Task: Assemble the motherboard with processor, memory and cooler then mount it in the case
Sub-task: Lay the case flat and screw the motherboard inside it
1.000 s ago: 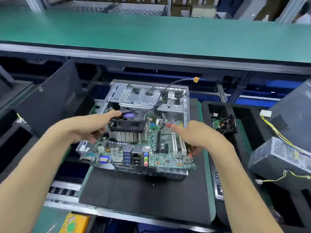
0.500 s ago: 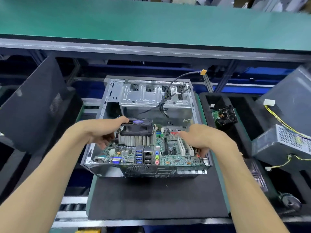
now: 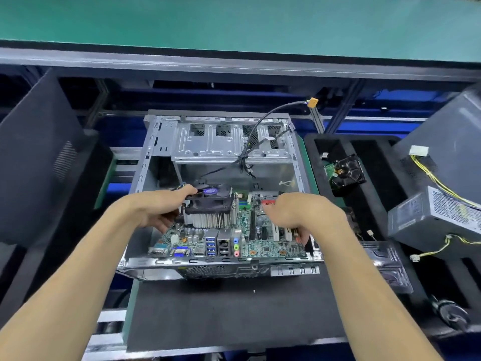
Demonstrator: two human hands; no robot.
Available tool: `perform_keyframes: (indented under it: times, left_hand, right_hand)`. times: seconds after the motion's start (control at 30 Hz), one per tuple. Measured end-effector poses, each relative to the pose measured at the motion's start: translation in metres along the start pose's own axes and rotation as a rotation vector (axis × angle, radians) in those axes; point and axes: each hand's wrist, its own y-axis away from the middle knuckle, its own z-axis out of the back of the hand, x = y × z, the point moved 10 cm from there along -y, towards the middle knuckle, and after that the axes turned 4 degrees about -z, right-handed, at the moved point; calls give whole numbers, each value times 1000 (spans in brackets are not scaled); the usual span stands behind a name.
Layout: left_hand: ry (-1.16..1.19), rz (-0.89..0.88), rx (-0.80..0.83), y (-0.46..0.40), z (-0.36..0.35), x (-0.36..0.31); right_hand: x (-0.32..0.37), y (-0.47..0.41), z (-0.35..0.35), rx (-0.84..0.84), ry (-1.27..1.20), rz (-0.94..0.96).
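While both hands held it, the motherboard (image 3: 229, 241) sat low inside the open metal case (image 3: 166, 142), its port block lined up along the near wall of the case. Left hand (image 3: 158, 207) came in from the near left, its grip clenched on the left side of the cooler (image 3: 210, 207), thumb up on the black fan frame, fingers tucked under at the board's left edge. Right hand (image 3: 302, 212) covered the right part of the board, its grip grasping the right edge, fingers curled down past the white slots; how far they wrapped under could not be told. The heatsink fins showed silver just below the fan, and the blue, green and pink ports faced the near side. A black cable (image 3: 263, 123) rose out of the far drive bay and ended in an orange connector (image 3: 312, 102) hanging beyond the far right corner of the case. The case rested on a black mat (image 3: 234, 311) on the table. To the right, a black foam tray (image 3: 374, 194) held a small fan (image 3: 348, 170), and further right a grey power supply (image 3: 432, 217) lay with yellow wires trailing. On the far left a dark side panel (image 3: 44, 162) leaned upright
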Motion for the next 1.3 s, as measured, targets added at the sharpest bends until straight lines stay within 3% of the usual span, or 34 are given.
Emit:
perform_keyframes:
  times: [0.17, 0.43, 0.67, 1.03, 1.3]
  left_hand:
    - [-16, 3, -25, -9, -1, -3]
    - [14, -20, -170, -26, 8, 0]
    - [2, -18, -191, -48, 6, 5]
    - [-33, -46, -247, -73, 4, 1]
    - [5, -82, -251, -93, 2, -3]
  right_hand:
    - [9, -15, -8, 40, 127, 29]
    - [18, -33, -18, 27, 86, 62]
    - [21, -47, -18, 1, 150, 73]
    - [-1, -76, -21, 40, -82, -165]
    - [2, -103, -16, -6, -66, -178]
